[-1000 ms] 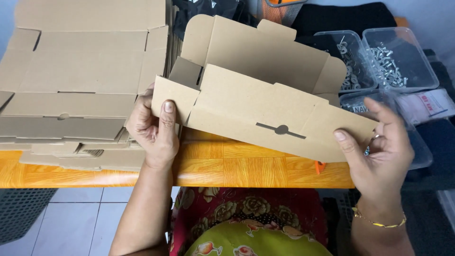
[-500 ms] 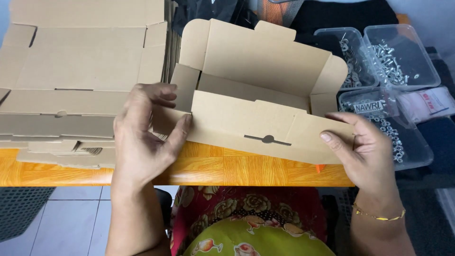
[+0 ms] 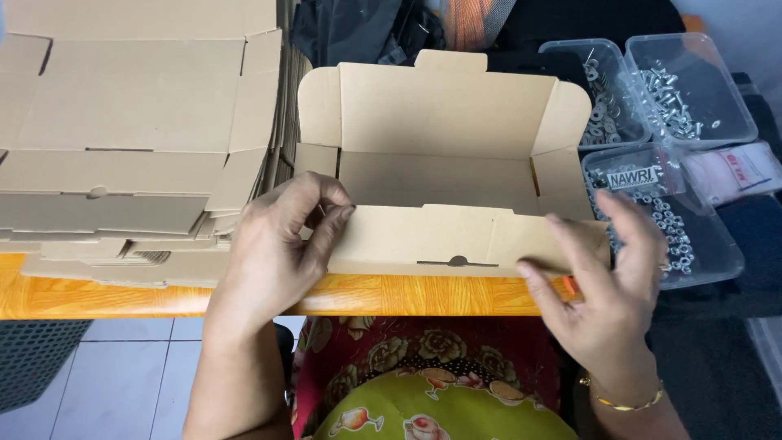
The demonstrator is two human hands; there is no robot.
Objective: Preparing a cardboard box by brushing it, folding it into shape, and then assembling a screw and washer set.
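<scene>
A brown cardboard mailer box stands on the wooden table edge, its lid tilted up and its front wall folded upright. My left hand pinches the box's left front corner between thumb and fingers. My right hand presses against the right end of the front wall, fingers spread, a gold bracelet on the wrist. The inside of the box looks empty.
A tall stack of flat unfolded cardboard blanks lies to the left. Clear plastic tubs of metal screws and nuts sit at the right, with small plastic bags. Dark cloth lies behind. Tiled floor shows below left.
The front wall has been folded up from a slanted flap into an upright side. The box has squared up on the table, and both hands moved to its front corners.
</scene>
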